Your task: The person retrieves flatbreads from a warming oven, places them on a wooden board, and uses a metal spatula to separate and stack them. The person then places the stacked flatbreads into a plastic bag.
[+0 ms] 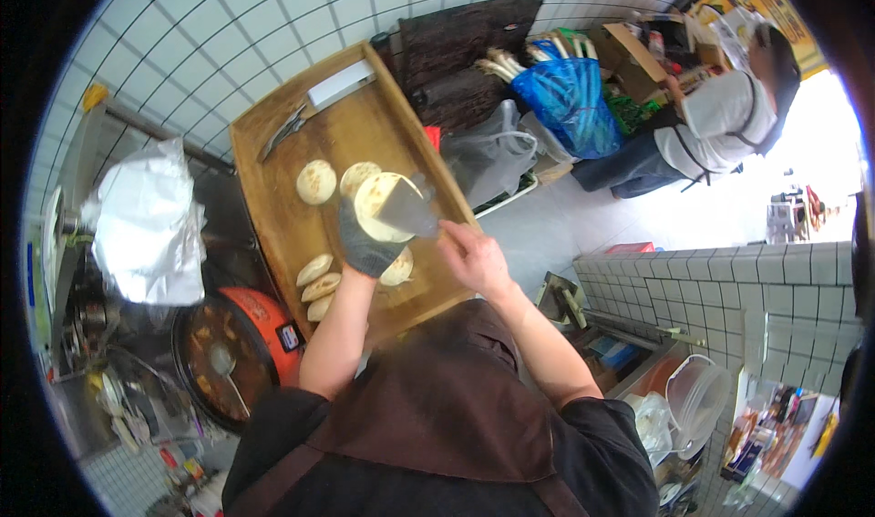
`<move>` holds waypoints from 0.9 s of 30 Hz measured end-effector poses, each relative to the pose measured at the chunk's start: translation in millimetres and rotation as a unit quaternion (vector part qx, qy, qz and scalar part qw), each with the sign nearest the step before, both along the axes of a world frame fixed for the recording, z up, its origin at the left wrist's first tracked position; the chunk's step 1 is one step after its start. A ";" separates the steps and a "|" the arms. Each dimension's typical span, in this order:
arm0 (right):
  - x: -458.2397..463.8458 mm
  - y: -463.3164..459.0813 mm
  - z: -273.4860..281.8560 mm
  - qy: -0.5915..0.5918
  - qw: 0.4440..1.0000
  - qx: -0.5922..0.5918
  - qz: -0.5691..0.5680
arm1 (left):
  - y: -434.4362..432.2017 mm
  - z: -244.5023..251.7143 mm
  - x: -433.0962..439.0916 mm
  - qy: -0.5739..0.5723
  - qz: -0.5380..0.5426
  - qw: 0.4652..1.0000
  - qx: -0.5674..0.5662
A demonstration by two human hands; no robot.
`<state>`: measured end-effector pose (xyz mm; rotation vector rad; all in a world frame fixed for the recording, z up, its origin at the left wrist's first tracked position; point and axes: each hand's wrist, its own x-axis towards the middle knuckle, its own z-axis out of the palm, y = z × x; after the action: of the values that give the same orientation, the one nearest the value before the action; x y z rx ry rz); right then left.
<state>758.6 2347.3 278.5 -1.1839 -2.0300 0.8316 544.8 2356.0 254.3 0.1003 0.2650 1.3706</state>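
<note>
My left hand (369,247), in a dark grey knit glove, holds a round pale flatbread (369,196) over a wooden tray (383,121). In my bare right hand (478,257) is a broad-bladed knife (408,209), its blurred blade overlapping the bread; whether it cuts in is unclear. Just behind the held bread lies a browned flatbread (357,174), partly covered. Another round flatbread (316,182) lies to the left. Below the glove, one more flatbread (399,268) is partly hidden. Several flatbreads (321,287) lean in a row beside my left forearm.
A white box (342,85) and a dark metal utensil (284,132) occupy the tray's far end. On the left stands a red pot (254,319) of brown stew with a ladle (223,362). Right of the tray are a blue bag (567,103) of scallions and another person (718,121).
</note>
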 end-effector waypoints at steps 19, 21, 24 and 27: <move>16.2 -52.5 34.0 -0.067 0.995 0.022 0.074 | 17.3 -11.8 -11.7 -0.127 0.128 0.983 -0.042; 13.4 -52.3 36.9 -0.068 0.995 0.021 0.075 | 19.0 -13.2 -11.5 -0.092 0.153 0.983 -0.046; 11.0 -50.8 41.4 -0.068 0.994 0.007 0.080 | 19.2 -14.4 -10.4 -0.068 0.153 0.985 -0.029; 11.1 -47.0 44.5 -0.069 0.994 -0.005 0.087 | 13.0 -13.4 -5.0 -0.077 0.122 0.989 -0.005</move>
<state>769.7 2300.3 323.0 -1.1086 -2.2706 0.8638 539.8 2369.0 240.9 -0.0483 0.1564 1.6112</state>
